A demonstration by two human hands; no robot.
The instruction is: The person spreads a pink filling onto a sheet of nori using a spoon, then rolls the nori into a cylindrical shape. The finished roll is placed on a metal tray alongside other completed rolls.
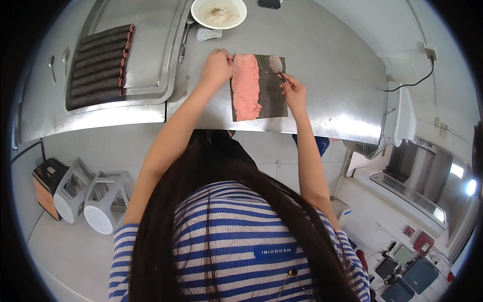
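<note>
Across the top of the view runs the bench (334, 68), its far edge cut off. Toward its left end lies the tray (147, 58), whose far edge also runs out of view; in it a row of dark rolls (100, 68) points left to right, pink showing at the right ends.

Near the middle of the bench's near edge lies the sheet (274, 100), dark and flat, slightly longer from near to far than across. Its left part carries pink paste (246, 88) in a strip, long axis running away from the near edge. Close to the far edge sits the bowl (237, 20), cut by the frame, its contents hard to make out.

The left hand (219, 67) is at the sheet's far left corner, fingers curled and close together; whether they pinch the sheet I cannot tell. The right hand (294, 92), by the sheet's right edge, has thumb and fingers clamped on the spoon (275, 64), whose head points to the far edge and slightly left, over bare sheet; contact is unclear. Most of its handle is hidden by the fingers. Just beside the bowl is a crumpled white cloth (209, 34).
</note>
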